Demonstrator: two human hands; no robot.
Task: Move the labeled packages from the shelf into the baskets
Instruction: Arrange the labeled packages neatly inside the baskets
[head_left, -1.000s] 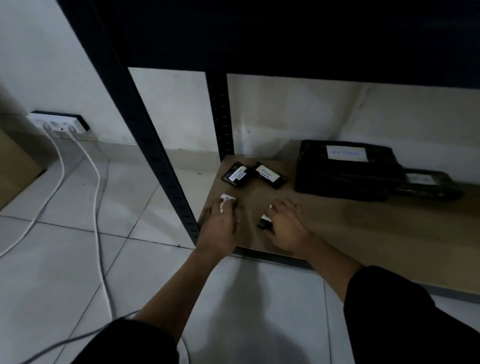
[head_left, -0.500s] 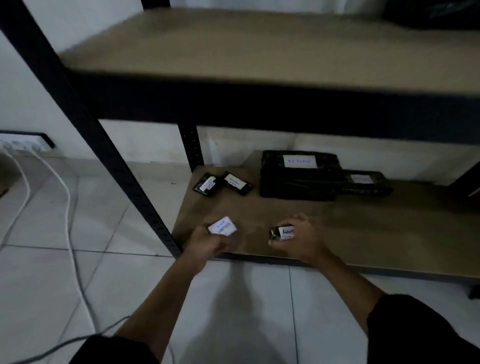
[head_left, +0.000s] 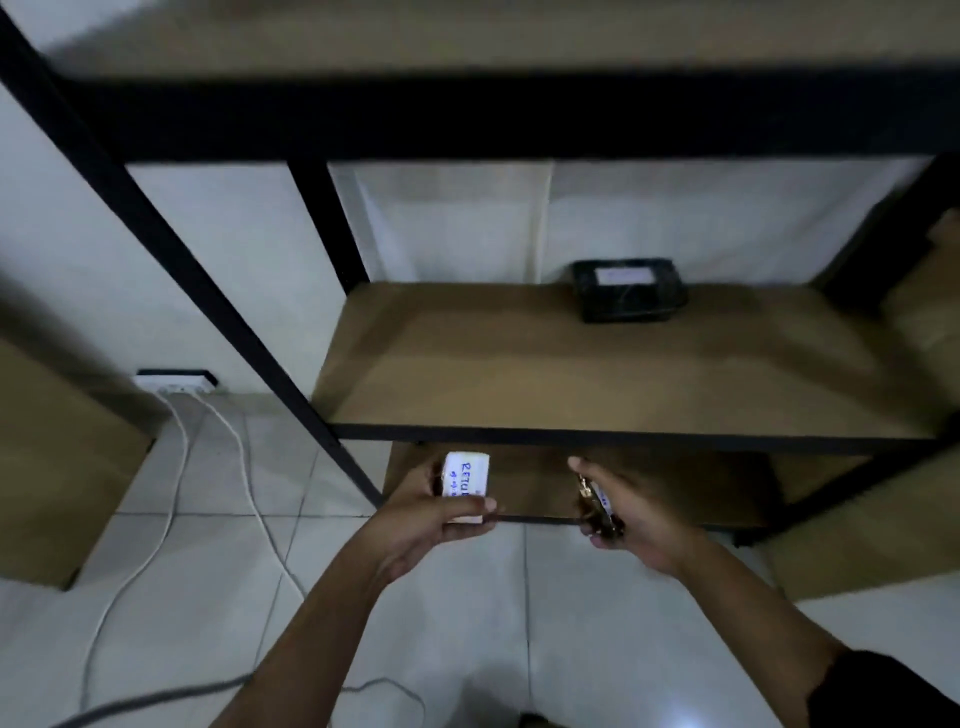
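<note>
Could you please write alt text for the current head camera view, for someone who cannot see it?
Each hand holds a small package in front of a dark metal shelf: the left hand a white-labeled package, the right hand a darker package. A black labeled package sits on the middle shelf board.

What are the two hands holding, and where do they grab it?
The left hand holds a small labeled package by its lower end, thumb across the front. The right hand grips another small package around its middle.
</note>
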